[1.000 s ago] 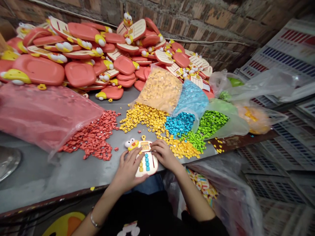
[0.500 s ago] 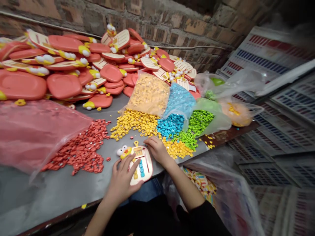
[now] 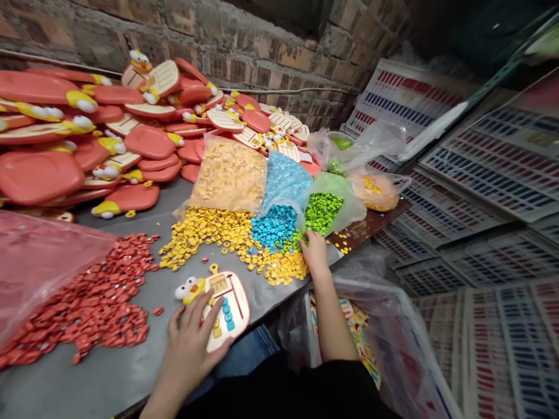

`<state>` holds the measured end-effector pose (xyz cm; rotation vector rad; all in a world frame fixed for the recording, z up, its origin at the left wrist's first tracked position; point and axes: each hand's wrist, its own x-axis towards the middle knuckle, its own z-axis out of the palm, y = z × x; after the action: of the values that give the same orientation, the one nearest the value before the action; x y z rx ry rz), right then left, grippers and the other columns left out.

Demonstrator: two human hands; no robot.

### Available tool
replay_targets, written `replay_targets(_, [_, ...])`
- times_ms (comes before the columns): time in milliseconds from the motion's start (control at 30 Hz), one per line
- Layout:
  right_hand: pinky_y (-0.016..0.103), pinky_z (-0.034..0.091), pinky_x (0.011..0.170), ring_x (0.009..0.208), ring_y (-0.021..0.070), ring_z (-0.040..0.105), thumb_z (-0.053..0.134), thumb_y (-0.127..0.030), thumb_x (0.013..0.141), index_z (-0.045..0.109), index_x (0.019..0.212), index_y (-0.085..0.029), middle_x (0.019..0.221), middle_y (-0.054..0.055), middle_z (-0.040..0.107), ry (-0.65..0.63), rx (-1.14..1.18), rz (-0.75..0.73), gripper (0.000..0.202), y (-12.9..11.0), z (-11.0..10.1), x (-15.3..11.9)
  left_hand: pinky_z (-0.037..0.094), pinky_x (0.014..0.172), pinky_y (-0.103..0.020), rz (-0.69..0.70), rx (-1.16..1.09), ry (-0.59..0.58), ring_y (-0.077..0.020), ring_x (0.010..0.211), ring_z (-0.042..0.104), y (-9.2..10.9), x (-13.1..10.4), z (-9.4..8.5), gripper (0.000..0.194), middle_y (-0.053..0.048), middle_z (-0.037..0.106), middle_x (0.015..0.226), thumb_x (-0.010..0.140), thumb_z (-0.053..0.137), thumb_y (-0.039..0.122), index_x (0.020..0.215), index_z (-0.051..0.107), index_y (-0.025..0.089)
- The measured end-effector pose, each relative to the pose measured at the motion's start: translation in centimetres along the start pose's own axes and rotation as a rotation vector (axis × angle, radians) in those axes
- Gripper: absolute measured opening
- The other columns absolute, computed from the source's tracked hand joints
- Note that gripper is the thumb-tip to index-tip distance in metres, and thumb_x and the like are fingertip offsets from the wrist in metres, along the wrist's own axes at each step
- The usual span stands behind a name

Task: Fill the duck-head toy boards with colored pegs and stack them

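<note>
A cream toy panel (image 3: 237, 295) with a duck's head and a red rim lies at the table's front edge. Blue and yellow button caps sit in it. My left hand (image 3: 192, 334) is laid over its left side, fingers across the face and thumb at the lower edge, holding it. Farther right, my right hand (image 3: 315, 253) reaches into the edge of the green button caps (image 3: 323, 210), its fingers bent together. Whatever lies between those fingertips is hidden. Beside that hand spread orange-yellow caps (image 3: 286, 267) and blue caps (image 3: 275, 227).
Red caps (image 3: 109, 297) spill from a pink bag (image 3: 43, 273) at left. Yellow caps (image 3: 205, 230) lie before a bag (image 3: 231, 174). Red duck toys (image 3: 151, 142) are piled along the brick wall. A lined crate (image 3: 393, 314) and stacked white crates (image 3: 480, 163) stand at right.
My right hand has moved from the toy panel's top right over to the green caps. My left hand stays on the panel. The whole view has shifted to the right.
</note>
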<state>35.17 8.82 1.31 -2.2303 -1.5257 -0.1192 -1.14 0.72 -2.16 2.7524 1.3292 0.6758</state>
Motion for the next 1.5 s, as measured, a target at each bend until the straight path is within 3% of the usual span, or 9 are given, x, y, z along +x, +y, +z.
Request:
replay_targets(100, [0.034, 0.04, 0.08, 0.092, 0.0266, 0.054, 0.055, -0.013, 0.085, 0.067, 0.098, -0.013, 0.097, 0.015, 0.063, -0.088, -0.134, -0.016, 0.017, 1.0, 0.7, 0.3, 0.026, 0.103, -0.048, 0.007, 0.008, 0.021, -0.0313, 0.125, 0.047, 0.4, 0.1, -0.3, 0.055, -0.013, 0.049, 0.141, 0.082, 0.057, 0.041, 0.133, 0.05, 0.023])
replay_targets(233, [0.031, 0.036, 0.073, 0.084, 0.0238, 0.053, 0.047, -0.009, 0.087, 0.065, 0.091, -0.016, 0.089, 0.012, 0.062, -0.094, -0.136, -0.085, 0.02, 1.3, 1.5, 0.8, 0.022, 0.107, -0.051, -0.002, 0.019, 0.062, -0.0324, 0.127, 0.045, 1.3, 0.5, -1.1, 0.054, -0.014, 0.05, 0.14, 0.081, 0.058, 0.038, 0.133, 0.05, 0.022])
replay_targets(533, [0.033, 0.041, 0.076, 0.082, 0.0234, 0.055, 0.044, -0.013, 0.083, 0.06, 0.082, -0.017, 0.085, 0.009, 0.064, 0.01, 0.169, -0.31, 0.016, 3.4, 2.5, 1.9, 0.02, 0.109, -0.048, -0.045, -0.034, 0.165, -0.0288, 0.124, 0.05, 2.9, 1.8, -1.0, 0.048, -0.012, 0.058, 0.132, 0.082, 0.058, 0.038, 0.127, 0.055, 0.021])
replay_targets(767, [0.037, 0.042, 0.082, 0.091, 0.026, 0.054, 0.044, -0.014, 0.085, 0.063, 0.098, -0.016, 0.096, 0.013, 0.065, 0.058, 0.095, -0.277, 0.023, 2.8, 2.5, 0.4, 0.02, 0.109, -0.049, -0.108, -0.057, 0.13, -0.0298, 0.126, 0.047, 2.9, 1.5, -0.6, 0.051, -0.012, 0.056, 0.134, 0.081, 0.057, 0.039, 0.129, 0.054, 0.021])
replay_targets(967, [0.035, 0.042, 0.078, 0.083, 0.0247, 0.056, 0.043, -0.011, 0.083, 0.065, 0.086, -0.015, 0.087, 0.012, 0.065, -0.041, 0.033, -0.21, 0.023, 2.1, 2.5, 1.2, 0.019, 0.109, -0.05, -0.082, -0.048, 0.05, -0.0302, 0.127, 0.046, 2.5, 1.3, -0.8, 0.054, -0.012, 0.054, 0.137, 0.08, 0.058, 0.036, 0.132, 0.051, 0.021])
replay_targets(1067, [0.036, 0.044, 0.076, 0.082, 0.0243, 0.057, 0.046, -0.016, 0.083, 0.064, 0.087, -0.016, 0.089, 0.012, 0.064, 0.009, 0.119, -0.21, 0.019, 1.8, 1.2, 1.2, 0.018, 0.11, -0.05, -0.096, -0.069, 0.065, -0.0295, 0.127, 0.047, 2.6, 1.3, -1.0, 0.052, -0.012, 0.055, 0.136, 0.08, 0.057, 0.035, 0.131, 0.051, 0.021])
replay_targets(1200, [0.034, 0.047, 0.07, 0.074, 0.021, 0.057, 0.054, -0.022, 0.085, 0.061, 0.089, -0.018, 0.086, 0.007, 0.063, 0.1, 0.388, -0.264, 0.009, -1.7, -0.9, -1.3, 0.017, 0.11, -0.05, -0.134, -0.107, 0.085, -0.029, 0.125, 0.048, 2.9, 1.5, -0.9, 0.05, -0.011, 0.057, 0.134, 0.08, 0.057, 0.036, 0.128, 0.053, 0.021])
replay_targets(1367, [0.032, 0.049, 0.076, 0.085, 0.0198, 0.06, 0.058, -0.018, 0.087, 0.061, 0.086, -0.022, 0.089, 0.005, 0.064, -0.258, 0.654, -0.594, 0.005, -10.2, 0.1, -5.8, 0.016, 0.111, -0.05, -0.155, -0.103, 0.042, -0.0293, 0.126, 0.047, 3.0, 1.5, -1.0, 0.049, -0.011, 0.056, 0.135, 0.08, 0.057, 0.038, 0.126, 0.055, 0.021])
replay_targets(1500, [0.033, 0.047, 0.077, 0.086, 0.021, 0.056, 0.058, -0.013, 0.087, 0.063, 0.079, -0.021, 0.087, 0.006, 0.063, -0.312, 0.538, -0.762, 0.012, -13.7, 2.5, -7.3, 0.016, 0.11, -0.051, -0.166, -0.098, 0.018, -0.0297, 0.127, 0.045, 3.1, 1.6, -1.2, 0.05, -0.011, 0.054, 0.137, 0.08, 0.057, 0.038, 0.128, 0.055, 0.021])
